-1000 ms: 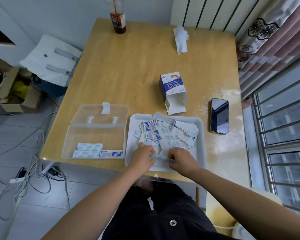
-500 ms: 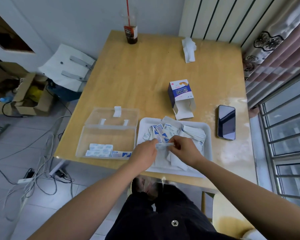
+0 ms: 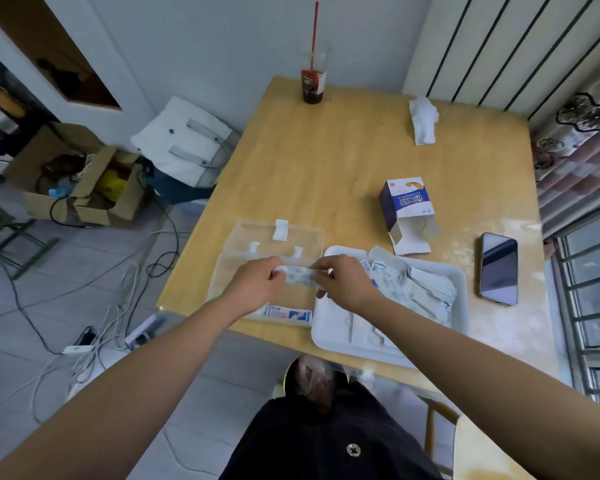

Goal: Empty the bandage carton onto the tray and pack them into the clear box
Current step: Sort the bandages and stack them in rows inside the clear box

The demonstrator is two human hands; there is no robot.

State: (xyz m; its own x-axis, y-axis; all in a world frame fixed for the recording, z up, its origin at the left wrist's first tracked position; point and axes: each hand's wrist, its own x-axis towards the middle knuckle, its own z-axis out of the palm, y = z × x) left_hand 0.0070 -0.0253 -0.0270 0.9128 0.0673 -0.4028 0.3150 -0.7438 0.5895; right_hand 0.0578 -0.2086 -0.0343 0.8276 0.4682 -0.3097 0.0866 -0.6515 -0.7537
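My left hand and my right hand pinch the two ends of a small stack of wrapped bandages, held level above the open clear box. A few bandages lie along the box's near wall; its lid is folded back. To the right, the white tray holds a loose pile of bandages. The blue and white bandage carton lies on its side behind the tray, its flap end open toward the tray.
A black phone lies right of the tray. A drink cup with a red straw and a crumpled tissue sit at the table's far edge. Cables, a cardboard box and a white bag are on the floor at left.
Both hands lifted the stack of bandages off the tray and carried it left, from over the tray's near part to above the clear box.
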